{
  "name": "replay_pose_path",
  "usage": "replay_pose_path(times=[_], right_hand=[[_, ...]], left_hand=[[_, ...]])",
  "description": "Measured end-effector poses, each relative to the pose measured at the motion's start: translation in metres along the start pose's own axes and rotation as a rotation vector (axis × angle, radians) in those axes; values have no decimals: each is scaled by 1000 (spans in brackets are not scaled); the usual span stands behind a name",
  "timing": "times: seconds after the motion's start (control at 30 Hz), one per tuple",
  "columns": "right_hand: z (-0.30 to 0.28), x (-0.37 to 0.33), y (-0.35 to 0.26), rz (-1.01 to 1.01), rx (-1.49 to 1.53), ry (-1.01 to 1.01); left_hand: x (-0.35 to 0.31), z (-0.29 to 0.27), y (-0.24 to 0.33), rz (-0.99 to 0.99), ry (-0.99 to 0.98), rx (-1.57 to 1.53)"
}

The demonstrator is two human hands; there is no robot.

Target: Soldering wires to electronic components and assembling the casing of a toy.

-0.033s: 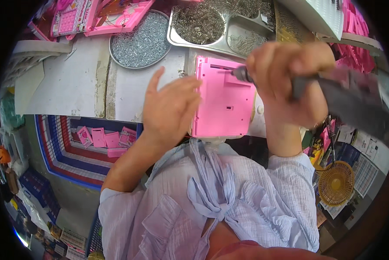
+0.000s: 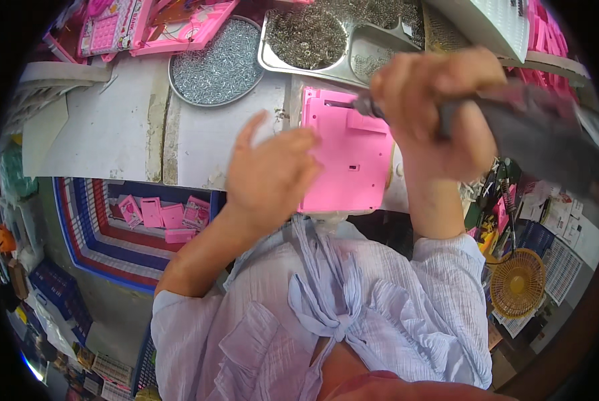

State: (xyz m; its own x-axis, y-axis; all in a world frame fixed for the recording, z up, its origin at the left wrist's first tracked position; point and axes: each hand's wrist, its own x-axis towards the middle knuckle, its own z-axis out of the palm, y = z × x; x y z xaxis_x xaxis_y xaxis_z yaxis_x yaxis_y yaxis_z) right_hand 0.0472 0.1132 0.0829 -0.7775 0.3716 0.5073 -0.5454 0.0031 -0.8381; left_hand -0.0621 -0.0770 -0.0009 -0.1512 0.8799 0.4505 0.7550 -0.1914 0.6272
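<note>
A flat pink plastic case (image 2: 343, 160) lies in front of me at the edge of the white worktop, with a slot near its top and small screw holes. My right hand (image 2: 440, 110) is wrapped round a dark electric screwdriver (image 2: 526, 130), slightly blurred. The screwdriver's tip hovers over the upper part of the case; whether it touches is unclear. My left hand (image 2: 273, 170) reaches over the case's left edge, thumb raised and apart from the fingers, and I see nothing held in it.
A round tray of silver screws (image 2: 216, 63) stands beyond my left hand. Behind the case is a metal compartment tray (image 2: 266, 57) of small metal parts. Pink printed housings (image 2: 179, 30) lie at the far left. A striped basket (image 2: 79, 247) with pink pieces sits lower left; a yellow basket (image 2: 516, 284) is at right.
My left hand has shifted right, its fingers now further over the case's edge. My right hand and the screwdriver have moved slightly left and up.
</note>
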Motion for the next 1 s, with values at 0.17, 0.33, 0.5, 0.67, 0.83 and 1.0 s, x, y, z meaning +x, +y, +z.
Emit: replay_pose_path(times=[0.17, 0.33, 0.5, 0.67, 0.83, 1.0], right_hand=[[-6, 8, 44, 40, 90, -15], [4, 8, 61, 46, -124, -6], [-8, 10, 59, 109, 8, -118], [8, 8, 31, 225, -30, -109], [10, 3, 40, 133, -278, -211], [8, 11, 37, 222, -71, -159]], left_hand=[[-16, 16, 8, 20, 49, 66], [-13, 17, 10, 10, 82, 118], [-11, 18, 13, 9, 84, 129], [-17, 23, 9, -14, 89, 132], [-19, 20, 11, 40, 54, 211], [-19, 26, 9, -17, 148, 90]])
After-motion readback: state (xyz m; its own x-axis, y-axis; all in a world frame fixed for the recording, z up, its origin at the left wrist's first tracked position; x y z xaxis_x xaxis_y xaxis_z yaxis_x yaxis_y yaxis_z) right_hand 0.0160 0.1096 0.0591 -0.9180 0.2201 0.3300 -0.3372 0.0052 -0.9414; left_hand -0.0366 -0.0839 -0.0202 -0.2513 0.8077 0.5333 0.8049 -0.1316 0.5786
